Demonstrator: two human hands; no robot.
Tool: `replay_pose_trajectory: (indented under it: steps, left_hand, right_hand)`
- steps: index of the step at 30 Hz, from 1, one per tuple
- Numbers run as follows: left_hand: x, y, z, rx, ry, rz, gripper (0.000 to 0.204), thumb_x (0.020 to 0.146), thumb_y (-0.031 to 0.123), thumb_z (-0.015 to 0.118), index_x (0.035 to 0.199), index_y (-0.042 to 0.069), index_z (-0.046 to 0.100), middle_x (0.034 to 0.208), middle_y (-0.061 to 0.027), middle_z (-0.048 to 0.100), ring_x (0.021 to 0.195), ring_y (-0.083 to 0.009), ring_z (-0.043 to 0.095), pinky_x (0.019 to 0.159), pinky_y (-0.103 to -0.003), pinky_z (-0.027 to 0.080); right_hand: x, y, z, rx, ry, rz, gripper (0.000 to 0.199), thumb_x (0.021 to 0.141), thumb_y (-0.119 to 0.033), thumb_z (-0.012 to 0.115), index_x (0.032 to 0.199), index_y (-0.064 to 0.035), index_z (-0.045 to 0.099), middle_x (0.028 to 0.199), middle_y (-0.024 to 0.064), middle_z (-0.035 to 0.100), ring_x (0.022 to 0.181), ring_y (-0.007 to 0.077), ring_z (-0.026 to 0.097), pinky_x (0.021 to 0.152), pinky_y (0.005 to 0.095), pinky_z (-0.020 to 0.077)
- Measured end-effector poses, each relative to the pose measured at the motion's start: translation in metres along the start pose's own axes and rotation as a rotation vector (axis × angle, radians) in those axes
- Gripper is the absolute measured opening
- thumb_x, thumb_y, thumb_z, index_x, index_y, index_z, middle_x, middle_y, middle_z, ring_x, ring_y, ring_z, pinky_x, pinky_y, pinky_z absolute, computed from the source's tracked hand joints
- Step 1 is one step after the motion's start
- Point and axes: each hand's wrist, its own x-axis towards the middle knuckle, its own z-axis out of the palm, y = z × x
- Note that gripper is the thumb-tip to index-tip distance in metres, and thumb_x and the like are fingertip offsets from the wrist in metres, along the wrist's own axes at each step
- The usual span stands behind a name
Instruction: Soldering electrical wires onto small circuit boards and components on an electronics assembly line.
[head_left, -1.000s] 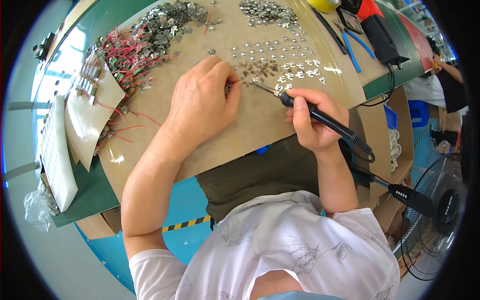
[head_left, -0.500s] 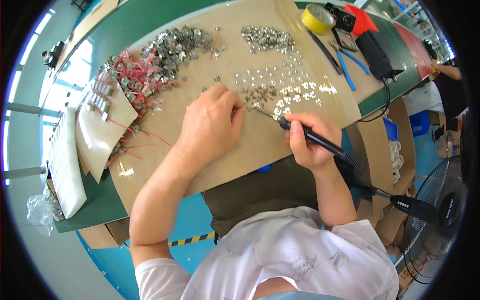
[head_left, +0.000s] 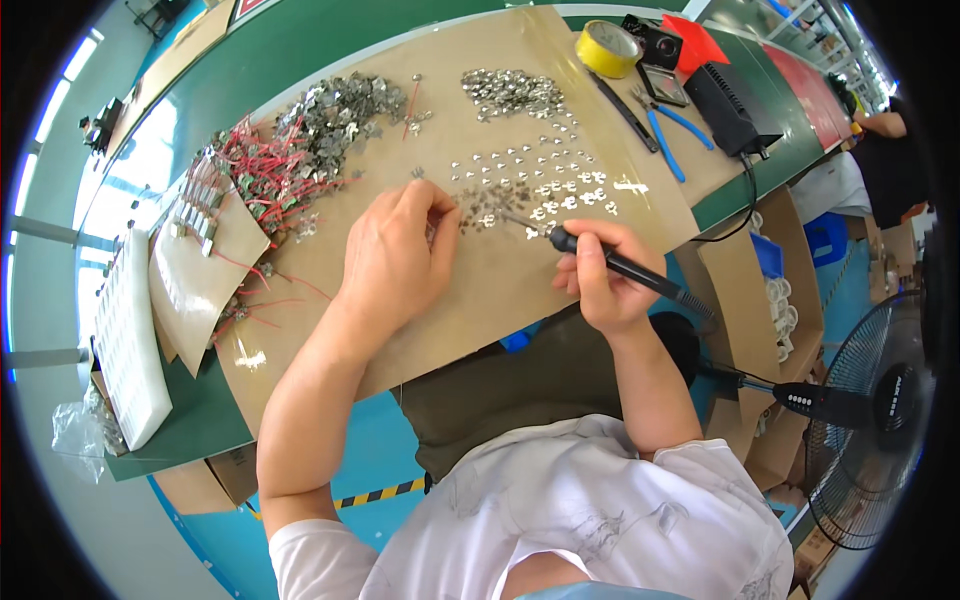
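My right hand (head_left: 618,278) grips a black soldering iron (head_left: 632,268) like a pen. Its thin metal tip points left over a cluster of small dark metal parts (head_left: 490,205). To the left of that tip my left hand (head_left: 400,250) rests on the brown work sheet (head_left: 480,300), fingers curled and pinched together. Whatever they may hold is hidden. Beyond the tip lie rows of small silver parts (head_left: 525,157), and shiny clip-like pieces (head_left: 580,190) lie to their right.
Piled metal clips (head_left: 350,105) and red-wired parts (head_left: 265,160) lie far left; another silver heap (head_left: 512,93) is at the back. Yellow tape (head_left: 608,48), blue-handled pliers (head_left: 668,140) and a black box (head_left: 732,105) stand far right. A fan (head_left: 870,420) is at right.
The whole view has shifted a little, moving the table's contents left and slightly down. Both hands keep nearly the same pose, the right one still holding the soldering iron.
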Motion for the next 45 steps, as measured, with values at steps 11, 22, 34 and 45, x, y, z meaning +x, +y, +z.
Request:
replay_pose_trajectory:
  steps: [11, 22, 34, 45]
  left_hand:
    - [0.000, 0.001, -0.021, -0.254, -0.103, -0.132, 0.011, 0.087, 0.002, 0.076, 0.096, -0.002, 0.070, 0.081, -0.0097, 0.066, 0.064, -0.0201, 0.060, 0.062, -0.031, 0.049]
    - [0.000, 0.004, -0.018, 0.084, -0.259, -0.064, 0.007, 0.086, 0.004, 0.072, 0.091, -0.001, 0.071, 0.100, -0.0167, 0.065, 0.089, -0.0378, 0.069, 0.081, -0.046, 0.056]
    - [-0.002, 0.001, -0.007, 0.013, -0.162, -0.045, 0.011, 0.088, 0.005, 0.071, 0.093, -0.004, 0.066, 0.099, -0.0198, 0.067, 0.086, -0.0394, 0.069, 0.077, -0.046, 0.056]
    - [0.000, -0.004, -0.007, -0.040, -0.158, -0.116, 0.011, 0.091, 0.008, 0.067, 0.094, -0.002, 0.070, 0.096, -0.0213, 0.069, 0.092, -0.0405, 0.069, 0.084, -0.047, 0.056]
  right_hand:
    - [0.000, -0.003, -0.002, -0.070, -0.034, -0.018, 0.016, 0.102, -0.005, 0.061, 0.108, 0.0050, 0.073, 0.069, 0.0084, 0.070, 0.051, 0.0079, 0.061, 0.049, 0.0248, 0.0549]
    - [0.008, -0.005, 0.000, -0.188, -0.043, -0.154, 0.008, 0.094, 0.000, 0.070, 0.100, -0.0001, 0.075, 0.072, 0.0041, 0.073, 0.060, 0.0101, 0.072, 0.055, 0.0235, 0.0555]
    - [0.008, -0.005, -0.001, -0.179, -0.042, -0.163, 0.008, 0.094, -0.003, 0.070, 0.099, -0.0018, 0.076, 0.070, 0.0038, 0.071, 0.057, 0.0095, 0.069, 0.054, 0.0227, 0.0526]
    - [0.002, -0.002, -0.004, -0.206, -0.101, -0.110, 0.014, 0.097, 0.001, 0.065, 0.107, 0.0060, 0.073, 0.082, 0.0115, 0.075, 0.060, 0.0116, 0.071, 0.052, 0.0239, 0.0573]
